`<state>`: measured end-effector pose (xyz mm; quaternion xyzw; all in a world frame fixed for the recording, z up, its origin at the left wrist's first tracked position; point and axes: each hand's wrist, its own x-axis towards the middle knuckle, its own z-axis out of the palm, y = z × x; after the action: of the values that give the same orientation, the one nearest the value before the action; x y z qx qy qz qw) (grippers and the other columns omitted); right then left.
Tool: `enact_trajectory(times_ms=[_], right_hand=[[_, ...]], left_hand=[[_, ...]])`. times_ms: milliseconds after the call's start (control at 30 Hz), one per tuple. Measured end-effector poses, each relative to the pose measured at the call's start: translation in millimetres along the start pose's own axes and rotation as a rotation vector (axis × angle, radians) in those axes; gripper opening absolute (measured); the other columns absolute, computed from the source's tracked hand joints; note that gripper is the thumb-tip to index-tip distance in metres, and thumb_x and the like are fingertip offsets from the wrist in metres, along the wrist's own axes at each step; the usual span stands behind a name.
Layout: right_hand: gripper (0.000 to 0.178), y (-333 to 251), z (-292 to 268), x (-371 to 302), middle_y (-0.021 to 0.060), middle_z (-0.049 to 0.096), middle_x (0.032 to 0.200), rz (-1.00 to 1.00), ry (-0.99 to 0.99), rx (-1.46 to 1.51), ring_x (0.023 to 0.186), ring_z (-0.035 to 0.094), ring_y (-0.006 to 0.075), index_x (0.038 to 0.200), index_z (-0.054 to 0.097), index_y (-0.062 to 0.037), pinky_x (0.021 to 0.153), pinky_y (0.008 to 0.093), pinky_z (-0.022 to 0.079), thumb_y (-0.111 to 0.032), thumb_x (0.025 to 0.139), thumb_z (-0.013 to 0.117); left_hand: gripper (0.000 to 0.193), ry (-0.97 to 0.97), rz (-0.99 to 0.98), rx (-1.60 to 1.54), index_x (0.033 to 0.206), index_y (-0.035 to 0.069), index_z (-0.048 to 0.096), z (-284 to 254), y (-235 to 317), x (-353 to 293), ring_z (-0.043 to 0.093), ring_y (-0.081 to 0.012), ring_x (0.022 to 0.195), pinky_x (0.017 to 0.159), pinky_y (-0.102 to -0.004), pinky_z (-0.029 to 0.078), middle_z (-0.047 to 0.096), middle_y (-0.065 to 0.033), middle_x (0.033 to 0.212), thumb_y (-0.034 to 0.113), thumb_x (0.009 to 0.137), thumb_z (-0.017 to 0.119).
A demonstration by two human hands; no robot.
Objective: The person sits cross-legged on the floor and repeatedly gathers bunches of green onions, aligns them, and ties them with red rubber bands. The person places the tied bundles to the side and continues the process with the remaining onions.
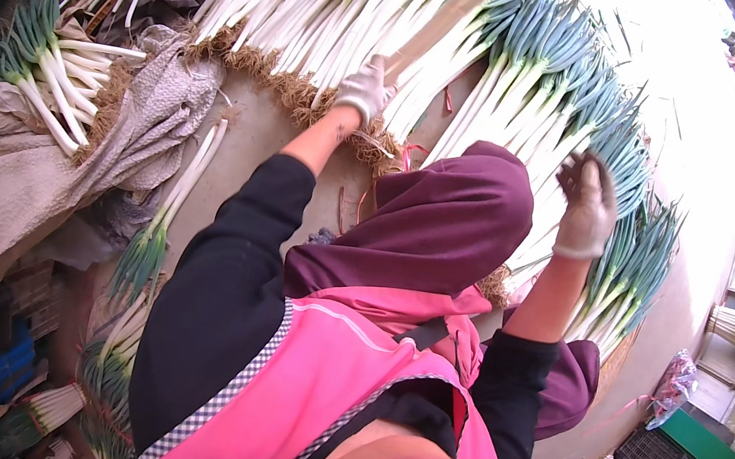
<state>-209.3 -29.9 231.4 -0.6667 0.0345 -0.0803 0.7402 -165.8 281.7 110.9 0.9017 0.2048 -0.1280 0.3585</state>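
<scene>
Head view: the left hand, in a whitish work glove [367, 92], is closed around the near end of a long, flat, tan wood-like strip [453, 20], which slants up and to the right across a broad row of long white-stalked green onions with green tops and shaggy brown roots [310, 14]. These lie side by side on the greyish-brown floor [252, 110] ahead of the person, root ends nearest. The right hand, in a whitish glove with grey-stained fingers [588, 202], is up in front of a second spread of white-and-green onions [547, 66]; its fingers are bent, and whether they close on or touch anything cannot be told. Between the two hands is a knee in dark maroon cloth [457, 210], below it a bright pink apron edged in black-and-white check [334, 383]. On the left, a short bunch of onions with green tops [59, 80] lies on a crumpled, pale grey woven sack [9, 154], and a few loose thin stalks [194, 169] lie just beside it.
</scene>
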Motion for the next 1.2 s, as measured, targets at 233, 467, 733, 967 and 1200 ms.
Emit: enact_trajectory(times_ms=[233,467,733,967,1200], right_hand=[[0.027,156,-104,-91,0.0123,0.064,0.089,0.543,0.135,-0.126,0.073,0.063,0.0159,0.109,0.056,0.0006,0.061,0.0278,0.053,-0.018,0.089,0.056],[0.031,221,-135,-79,0.0145,0.066,0.095,0.426,0.168,-0.441,0.086,0.062,0.0226,0.105,0.063,-0.0016,0.078,0.0302,0.047,-0.023,0.083,0.057],[0.028,237,-73,-38,0.0143,0.065,0.089,0.448,0.054,-0.718,0.079,0.062,0.0202,0.104,0.062,-0.0015,0.072,0.0305,0.049,-0.019,0.083,0.055],[0.034,235,6,-6,0.0165,0.064,0.093,0.369,0.071,-1.316,0.086,0.062,0.0274,0.109,0.059,-0.0046,0.078,0.0351,0.048,-0.022,0.079,0.057],[0.038,256,-20,-8,0.0166,0.064,0.095,0.470,0.241,-1.095,0.088,0.062,0.0298,0.112,0.057,-0.0061,0.080,0.0364,0.047,-0.022,0.078,0.058]], left_hand=[[0.060,0.028,-0.095,0.163,0.119,0.004,0.049,59,-100,126,0.057,-0.0358,0.104,0.088,-0.0478,0.044,0.058,-0.0229,0.112,0.046,0.076,0.054],[0.051,-0.095,0.160,0.456,0.122,-0.001,0.050,-1,-23,35,0.054,-0.0289,0.103,0.086,-0.0411,0.045,0.051,-0.0226,0.122,0.034,0.086,0.050],[0.035,-0.045,0.836,-0.708,0.117,0.003,0.054,-101,127,-54,0.058,-0.0217,0.102,0.087,-0.0339,0.049,0.060,-0.0106,0.111,0.022,0.089,0.055],[0.034,-0.413,0.491,-0.846,0.112,-0.004,0.053,16,149,-62,0.061,-0.0147,0.078,0.072,-0.0252,0.050,0.062,-0.0099,0.094,0.017,0.087,0.059],[0.042,-0.611,0.442,-0.681,0.119,-0.003,0.048,51,172,-59,0.058,-0.0163,0.094,0.081,-0.0284,0.049,0.059,-0.0123,0.106,0.027,0.090,0.054]])
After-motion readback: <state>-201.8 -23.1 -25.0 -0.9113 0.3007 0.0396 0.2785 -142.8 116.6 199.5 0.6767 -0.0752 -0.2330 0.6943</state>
